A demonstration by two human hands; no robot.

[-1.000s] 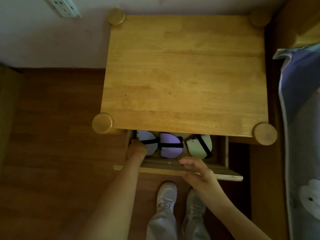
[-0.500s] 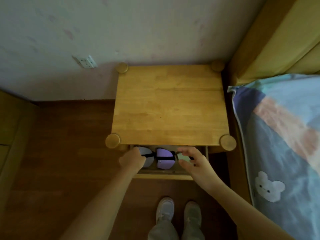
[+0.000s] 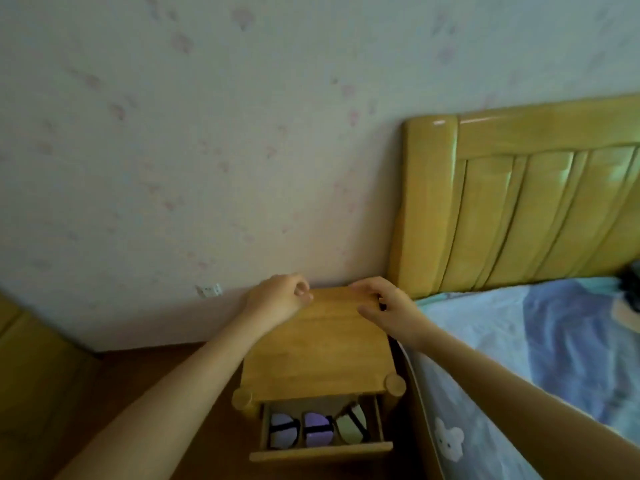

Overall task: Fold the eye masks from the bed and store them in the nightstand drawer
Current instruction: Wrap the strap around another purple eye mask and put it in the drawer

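Now I see three folded eye masks lying in a row inside the open light-wood nightstand drawer (image 3: 322,455), which is my landmark: a pale lilac mask with a black strap (image 3: 284,430) at its left end, a deeper purple mask with a black strap (image 3: 318,429) in the middle, and a cream mask with a black strap (image 3: 351,427) at its right end. Both my hands are raised well above and beyond the drawer, over the far part of the nightstand top (image 3: 318,355). My left hand (image 3: 277,301) is loosely curled and holds nothing; my right hand (image 3: 388,306) has its fingers half spread and is also empty. I judge the folding and storing done for these three; the drawer is not yet pushed shut. Beside the drawer, the blue patterned bedsheet (image 3: 519,341) shows no mask that I can make out. No brand, label or readable writing shows anywhere.
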